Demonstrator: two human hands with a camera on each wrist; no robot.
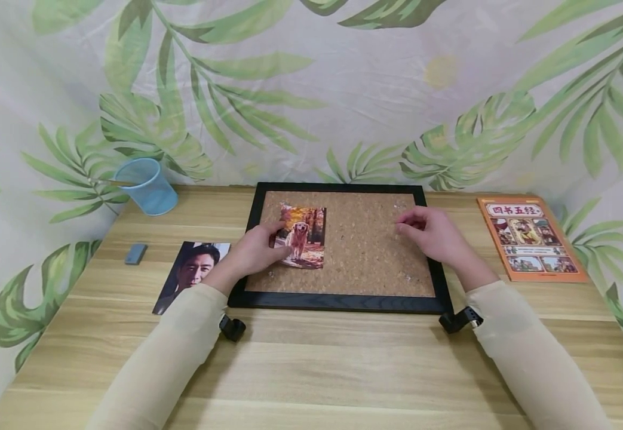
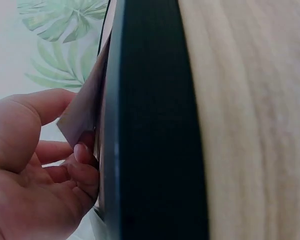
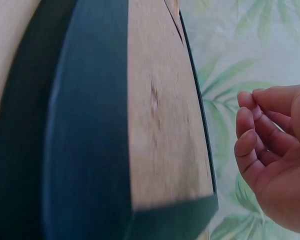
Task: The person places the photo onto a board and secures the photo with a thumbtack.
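Observation:
My left hand (image 1: pixel 260 248) pinches the left edge of a dog photo (image 1: pixel 308 236) that lies over the left part of a black-framed cork board (image 1: pixel 365 251). In the left wrist view, the photo's edge (image 2: pixel 82 112) is lifted off the cork between thumb and fingers. Over the board's right side is my right hand (image 1: pixel 432 233), its thumb tip against the index fingertip and the other fingers curled. I cannot tell whether something tiny sits in that pinch. Small clear pins (image 1: pixel 409 278) show near the board's corners, one close beyond the right fingertips.
Left of the board, a portrait photo (image 1: pixel 195 269) lies partly under my left sleeve. Farther out are a blue-grey eraser (image 1: pixel 136 254) and a blue mesh cup (image 1: pixel 152 188). An orange book (image 1: pixel 531 245) lies to the right. Leaf-patterned cloth (image 1: pixel 365 89) rises behind the table.

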